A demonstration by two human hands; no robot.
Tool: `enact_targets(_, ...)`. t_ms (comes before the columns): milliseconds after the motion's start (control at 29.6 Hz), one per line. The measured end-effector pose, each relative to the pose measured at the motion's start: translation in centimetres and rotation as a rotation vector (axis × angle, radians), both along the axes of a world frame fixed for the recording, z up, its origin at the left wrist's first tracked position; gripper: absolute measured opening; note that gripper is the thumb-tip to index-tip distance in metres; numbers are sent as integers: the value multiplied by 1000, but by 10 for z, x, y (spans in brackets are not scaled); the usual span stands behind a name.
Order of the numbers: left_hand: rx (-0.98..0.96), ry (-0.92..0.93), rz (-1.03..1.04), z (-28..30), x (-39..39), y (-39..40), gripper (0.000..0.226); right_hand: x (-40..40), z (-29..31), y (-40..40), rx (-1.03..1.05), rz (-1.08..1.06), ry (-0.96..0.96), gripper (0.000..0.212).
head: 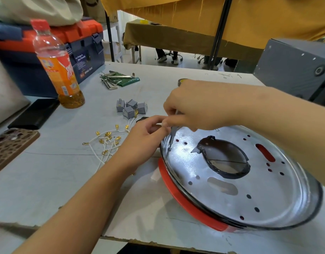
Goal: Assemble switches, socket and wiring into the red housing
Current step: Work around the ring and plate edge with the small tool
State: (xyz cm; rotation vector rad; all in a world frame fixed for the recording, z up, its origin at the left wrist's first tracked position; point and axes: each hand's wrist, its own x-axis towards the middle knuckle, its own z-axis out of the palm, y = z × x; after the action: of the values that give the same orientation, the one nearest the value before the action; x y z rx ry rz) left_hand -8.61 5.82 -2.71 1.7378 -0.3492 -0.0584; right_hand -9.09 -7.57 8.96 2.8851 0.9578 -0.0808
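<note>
head | both hands (191, 105) on screwdriver (172, 134) | red housing (185, 202) near table edge (158, 242)

- Red housing (185, 200) lies on the white table (48, 180), a shiny metal plate (231, 189) seated in it.
- Right hand (193, 105) grips a screwdriver (173, 134), tip on a screw (170, 147) near the plate's left edge.
- Left hand (147, 136) pinches the screwdriver's shaft (fingertips just below the right hand).
- Grey switches (130, 108) clustered left of the hands; white wires (106, 143) with gold terminals nearer.
- Orange drink bottle (56, 65) upright before a toolbox (48, 52); hex keys (114, 79) beside it.
</note>
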Motion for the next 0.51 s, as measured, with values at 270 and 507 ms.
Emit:
enact_targets(270,-1,19,-5,1,0,1,22,0,1,-8,117,-59,151,16)
enact_targets(507,3,21,-4,-1,0,1,22,-3,-2,-2,-10,-38,-38,42)
